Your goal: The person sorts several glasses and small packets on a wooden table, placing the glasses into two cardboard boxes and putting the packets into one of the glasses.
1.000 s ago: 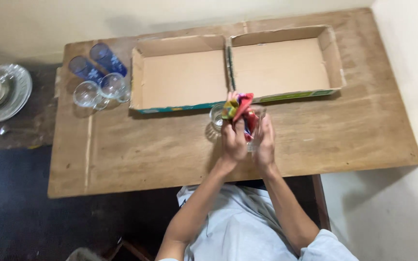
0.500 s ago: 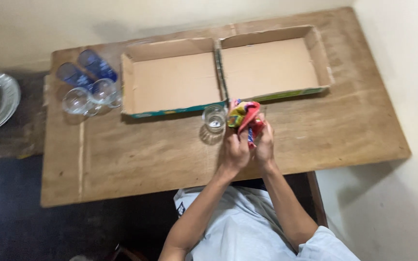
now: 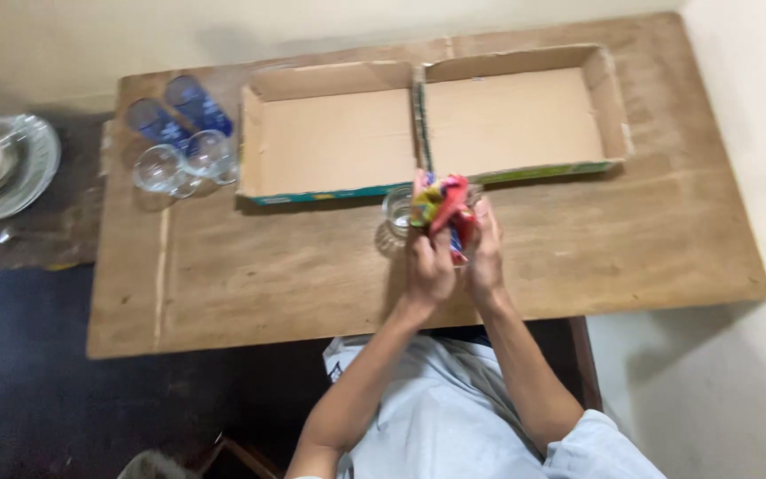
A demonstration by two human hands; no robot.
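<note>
Walls: plain cream, one along the far edge of the table [image 3: 223,293], one close on the right side.
Table: worn wooden top, scratched, pale streak along the left part, set into the room corner.
Floor: dark, bluish-black, visible left of and below the table.
Side surface: dark low ledge at far left, blurred.
Light: dim indoor, soft shadows on the back wall and under the right table edge.

Wooden table [image 3: 223,284] carries two cardboard trays [image 3: 330,133], several glasses [image 3: 179,142].
</note>
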